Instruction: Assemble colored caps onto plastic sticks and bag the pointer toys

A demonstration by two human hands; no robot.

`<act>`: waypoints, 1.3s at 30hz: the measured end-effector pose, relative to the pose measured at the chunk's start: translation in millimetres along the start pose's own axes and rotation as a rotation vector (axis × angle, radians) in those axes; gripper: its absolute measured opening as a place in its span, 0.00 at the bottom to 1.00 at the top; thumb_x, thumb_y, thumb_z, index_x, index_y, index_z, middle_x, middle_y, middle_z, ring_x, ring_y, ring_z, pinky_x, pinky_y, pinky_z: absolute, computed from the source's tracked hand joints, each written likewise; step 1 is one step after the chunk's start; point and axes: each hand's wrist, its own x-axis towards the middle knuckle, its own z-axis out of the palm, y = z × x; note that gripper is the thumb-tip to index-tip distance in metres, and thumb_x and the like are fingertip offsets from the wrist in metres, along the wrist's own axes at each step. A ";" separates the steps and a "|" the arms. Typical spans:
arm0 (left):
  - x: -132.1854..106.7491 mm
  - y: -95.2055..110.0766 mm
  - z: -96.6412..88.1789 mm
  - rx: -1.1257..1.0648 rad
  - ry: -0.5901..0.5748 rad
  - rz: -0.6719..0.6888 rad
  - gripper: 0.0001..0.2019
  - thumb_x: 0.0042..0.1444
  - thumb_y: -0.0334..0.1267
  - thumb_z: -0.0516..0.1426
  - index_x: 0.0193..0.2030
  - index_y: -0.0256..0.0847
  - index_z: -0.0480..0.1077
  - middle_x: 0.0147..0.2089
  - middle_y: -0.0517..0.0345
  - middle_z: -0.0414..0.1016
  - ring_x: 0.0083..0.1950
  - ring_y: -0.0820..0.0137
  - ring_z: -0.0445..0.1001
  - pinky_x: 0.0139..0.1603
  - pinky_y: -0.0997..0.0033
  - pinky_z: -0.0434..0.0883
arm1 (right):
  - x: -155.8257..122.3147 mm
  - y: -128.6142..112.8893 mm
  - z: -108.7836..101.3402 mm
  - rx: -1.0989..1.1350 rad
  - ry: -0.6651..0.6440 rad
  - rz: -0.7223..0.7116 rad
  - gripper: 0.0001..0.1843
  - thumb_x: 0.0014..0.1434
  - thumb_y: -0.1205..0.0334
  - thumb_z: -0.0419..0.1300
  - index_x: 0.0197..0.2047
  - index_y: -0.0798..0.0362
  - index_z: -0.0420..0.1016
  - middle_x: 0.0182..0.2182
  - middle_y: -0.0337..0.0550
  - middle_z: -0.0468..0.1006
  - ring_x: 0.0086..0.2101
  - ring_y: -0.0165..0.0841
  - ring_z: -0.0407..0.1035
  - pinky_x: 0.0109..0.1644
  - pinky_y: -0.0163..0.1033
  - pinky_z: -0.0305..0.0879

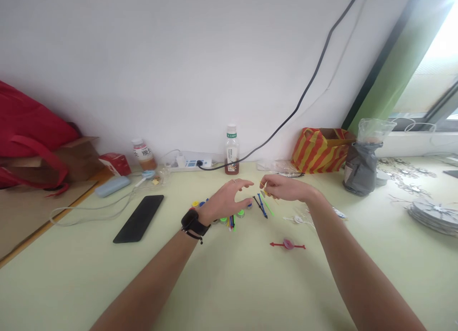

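My left hand, with a black watch on its wrist, is held over the table with thumb and fingers apart and nothing between them. Beneath it lie small round coloured caps, among them a green one, and a bundle of thin coloured sticks. To its right my right hand pinches a small yellow piece, partly hidden by the fingers. Blue and black arrow-shaped sticks lie just below. Nearer me is a red arrow pointer with a round middle.
A black phone lies at left, near a white cable and a light blue case. Along the wall stand a drink bottle, a power strip and a striped bag. Stacked discs sit far right.
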 end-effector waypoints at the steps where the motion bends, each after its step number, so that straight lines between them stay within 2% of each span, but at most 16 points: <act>1: 1.7 3.1 0.3 -0.052 0.044 -0.005 0.23 0.66 0.51 0.59 0.64 0.48 0.70 0.62 0.51 0.75 0.56 0.60 0.75 0.53 0.62 0.75 | -1.1 -3.1 1.3 0.060 0.010 -0.035 0.11 0.65 0.63 0.55 0.50 0.49 0.71 0.36 0.41 0.77 0.36 0.33 0.70 0.37 0.35 0.64; 5: 7.6 12.8 1.9 -0.220 0.161 0.065 0.16 0.66 0.47 0.59 0.57 0.44 0.73 0.55 0.52 0.79 0.50 0.65 0.80 0.52 0.65 0.78 | -2.8 -14.8 6.7 0.263 0.020 -0.197 0.07 0.64 0.63 0.56 0.45 0.50 0.68 0.34 0.39 0.75 0.36 0.32 0.70 0.40 0.35 0.65; 8: 8.5 15.1 1.0 -0.245 0.217 0.097 0.11 0.65 0.42 0.60 0.50 0.41 0.76 0.47 0.53 0.82 0.44 0.67 0.82 0.50 0.67 0.80 | -0.3 -19.6 11.3 0.328 0.007 -0.262 0.05 0.62 0.64 0.57 0.42 0.51 0.67 0.35 0.40 0.75 0.36 0.32 0.71 0.40 0.35 0.65; 11: 7.9 16.0 0.2 -0.240 0.209 0.103 0.07 0.63 0.39 0.60 0.44 0.40 0.76 0.42 0.55 0.81 0.41 0.69 0.81 0.47 0.69 0.80 | 4.5 -22.0 17.7 0.287 0.035 -0.285 0.04 0.61 0.64 0.56 0.40 0.51 0.66 0.35 0.39 0.73 0.35 0.32 0.67 0.36 0.34 0.62; 14: 7.9 16.5 2.0 -0.258 0.211 0.109 0.07 0.62 0.37 0.60 0.45 0.40 0.76 0.42 0.55 0.81 0.40 0.70 0.80 0.46 0.70 0.80 | 9.6 -23.3 24.5 0.211 0.125 -0.296 0.03 0.59 0.67 0.52 0.37 0.50 0.65 0.35 0.39 0.70 0.36 0.32 0.63 0.37 0.35 0.61; 17: 7.8 15.6 4.2 -0.262 0.197 0.086 0.07 0.61 0.35 0.58 0.44 0.39 0.77 0.40 0.56 0.81 0.38 0.70 0.80 0.45 0.70 0.79 | 13.5 -20.6 26.9 0.158 0.120 -0.291 0.07 0.59 0.69 0.48 0.37 0.50 0.64 0.35 0.39 0.69 0.36 0.33 0.62 0.38 0.35 0.61; 19: 6.6 14.9 5.4 -0.242 0.151 0.065 0.05 0.59 0.34 0.59 0.39 0.39 0.77 0.37 0.56 0.81 0.37 0.69 0.79 0.44 0.70 0.78 | 16.6 -14.5 25.1 0.068 0.108 -0.245 0.10 0.60 0.70 0.47 0.40 0.50 0.66 0.36 0.40 0.71 0.37 0.34 0.64 0.39 0.35 0.61; 22: 2.8 14.9 9.5 -0.191 0.022 0.078 0.04 0.56 0.33 0.61 0.38 0.41 0.77 0.38 0.57 0.82 0.40 0.67 0.80 0.46 0.68 0.77 | 24.3 1.9 21.0 -0.166 0.161 -0.046 0.14 0.63 0.71 0.47 0.47 0.51 0.69 0.42 0.46 0.77 0.42 0.35 0.69 0.42 0.35 0.62; 26: -2.6 13.2 22.5 -0.063 -0.137 0.099 0.08 0.56 0.36 0.63 0.43 0.47 0.82 0.45 0.57 0.84 0.50 0.62 0.78 0.54 0.64 0.73 | 36.2 27.5 21.0 -0.304 0.097 0.148 0.09 0.60 0.71 0.55 0.42 0.56 0.74 0.44 0.57 0.80 0.43 0.41 0.73 0.40 0.37 0.62; 29: -4.7 8.4 30.1 0.021 -0.213 0.093 0.05 0.55 0.35 0.64 0.38 0.47 0.82 0.44 0.56 0.83 0.53 0.60 0.76 0.53 0.63 0.73 | 40.8 39.2 24.5 -0.341 0.019 0.216 0.10 0.57 0.70 0.58 0.42 0.56 0.76 0.42 0.57 0.81 0.40 0.42 0.75 0.38 0.38 0.63; 31: -4.9 4.9 30.7 0.050 -0.226 0.106 0.05 0.55 0.34 0.64 0.37 0.46 0.81 0.46 0.56 0.83 0.54 0.59 0.74 0.53 0.63 0.72 | 42.2 42.6 26.7 -0.345 -0.029 0.232 0.12 0.56 0.69 0.58 0.44 0.56 0.77 0.39 0.55 0.82 0.36 0.41 0.76 0.36 0.39 0.63; 33: -4.4 2.4 28.5 0.074 -0.208 0.110 0.08 0.56 0.37 0.64 0.43 0.47 0.80 0.50 0.56 0.82 0.56 0.58 0.72 0.55 0.61 0.71 | 43.4 43.9 28.1 -0.338 -0.059 0.235 0.14 0.56 0.69 0.59 0.46 0.56 0.76 0.39 0.54 0.82 0.34 0.40 0.76 0.34 0.39 0.64; 36: -3.5 -1.0 25.2 0.125 -0.174 0.090 0.16 0.58 0.42 0.64 0.52 0.46 0.78 0.55 0.54 0.79 0.56 0.57 0.71 0.57 0.58 0.70 | 45.9 44.1 29.9 -0.328 -0.073 0.231 0.20 0.53 0.70 0.61 0.51 0.55 0.75 0.43 0.54 0.81 0.35 0.40 0.77 0.34 0.38 0.64; 39: -3.0 -5.4 26.1 0.170 -0.171 0.070 0.11 0.61 0.42 0.62 0.48 0.45 0.79 0.51 0.54 0.80 0.54 0.57 0.71 0.54 0.59 0.69 | 47.6 42.7 32.2 -0.313 -0.085 0.218 0.24 0.50 0.73 0.62 0.52 0.55 0.74 0.43 0.53 0.82 0.36 0.40 0.77 0.34 0.38 0.65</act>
